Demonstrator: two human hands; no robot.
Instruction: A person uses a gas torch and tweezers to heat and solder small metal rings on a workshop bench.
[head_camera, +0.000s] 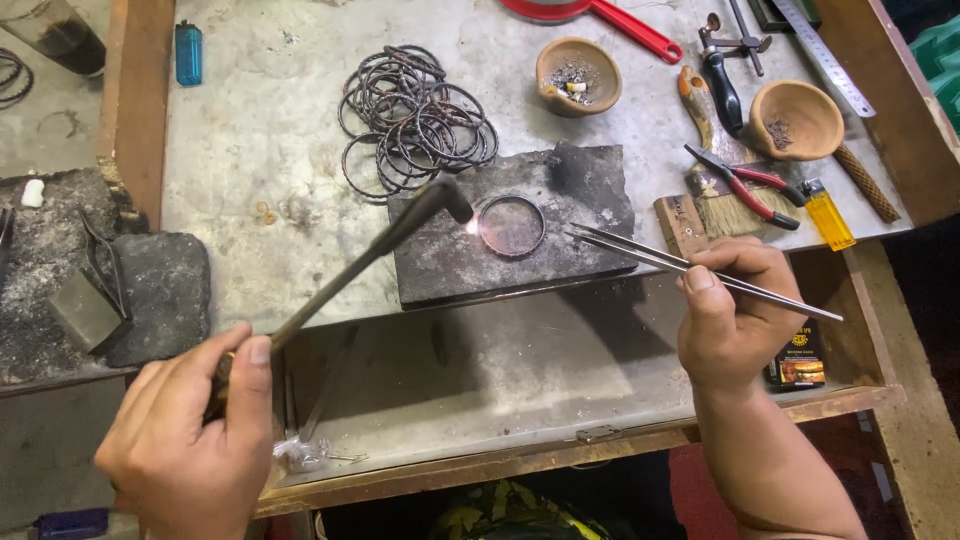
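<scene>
**Now heating the ring on the block**

Firmly, my left hand (190, 430) wraps shut round the long dark metal torch (370, 255), its small flame touching the thin round metal ring (511, 226) lying flat on the dark grey stone block (440, 255). My right hand (730, 310) pinches long silver tweezers (680, 265), their tips just beside the ring. A pile of dark wire rings (415, 115) lies behind the block.

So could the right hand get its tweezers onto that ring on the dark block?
Probably yes: the tweezers in the right hand point at the ring, with only bare block between.
</scene>
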